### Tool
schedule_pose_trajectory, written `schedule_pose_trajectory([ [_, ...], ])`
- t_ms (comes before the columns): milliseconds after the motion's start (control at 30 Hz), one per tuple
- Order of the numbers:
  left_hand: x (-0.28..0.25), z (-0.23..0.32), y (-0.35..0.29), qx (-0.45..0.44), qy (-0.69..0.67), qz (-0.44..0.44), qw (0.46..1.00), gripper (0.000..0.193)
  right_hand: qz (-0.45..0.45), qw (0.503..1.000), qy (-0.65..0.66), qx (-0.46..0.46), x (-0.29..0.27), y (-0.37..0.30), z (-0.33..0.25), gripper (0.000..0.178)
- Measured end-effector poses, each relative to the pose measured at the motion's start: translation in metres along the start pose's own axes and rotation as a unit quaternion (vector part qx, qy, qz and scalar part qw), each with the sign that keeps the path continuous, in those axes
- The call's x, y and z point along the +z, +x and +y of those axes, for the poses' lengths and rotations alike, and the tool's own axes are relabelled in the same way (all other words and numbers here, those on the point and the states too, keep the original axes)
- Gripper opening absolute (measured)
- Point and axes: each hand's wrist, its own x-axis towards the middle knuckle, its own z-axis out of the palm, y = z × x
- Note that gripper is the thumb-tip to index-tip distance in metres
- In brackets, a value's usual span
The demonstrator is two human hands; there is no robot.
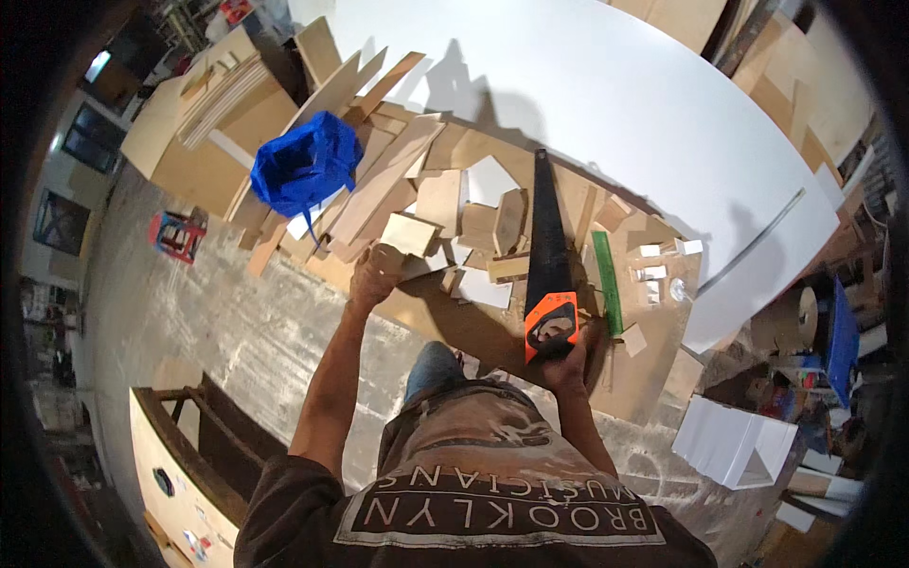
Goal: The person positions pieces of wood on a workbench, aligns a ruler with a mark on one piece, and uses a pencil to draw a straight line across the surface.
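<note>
My right hand (566, 364) grips the orange-and-black handle of a hand saw (547, 246), whose dark blade points away from me over a pile of wood offcuts (445, 204). My left hand (376, 275) is closed on a small square wooden block (409, 234) at the near edge of the pile. Both arms reach forward from my brown printed shirt.
A blue bag (305, 166) lies on boards at the left. A green ruler (606, 279) sits right of the saw. A large white panel (644, 104) lies beyond. A white box (734, 440) is at the right, a wooden cabinet (180, 464) at the lower left.
</note>
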Motion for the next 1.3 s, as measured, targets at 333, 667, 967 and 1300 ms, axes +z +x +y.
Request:
schedule_pose_trajectory([
  [333, 0.012, 0.041, 0.02, -0.017, -0.026, 0.104, 0.994, 0.084, 0.153, 0.974, -0.148, 0.07, 0.068, -0.013, 0.008, 0.087],
  [667, 0.004, 0.025, 0.02, 0.13, -0.091, 0.109, 0.981, 0.073, 0.442, 0.823, -0.353, -0.056, 0.026, -0.084, 0.052, 0.046],
  [967, 0.02, 0.065, 0.075, 0.287, -0.027, -0.018, 0.957, 0.076, 0.593, 0.373, -0.661, -0.269, 0.023, -0.077, 0.045, 0.046],
  [1300, 0.033, 0.094, 0.087, 0.168, 0.163, -0.126, 0.964, 0.096, 0.457, 0.447, -0.735, -0.225, -0.031, -0.074, 0.004, 0.048],
])
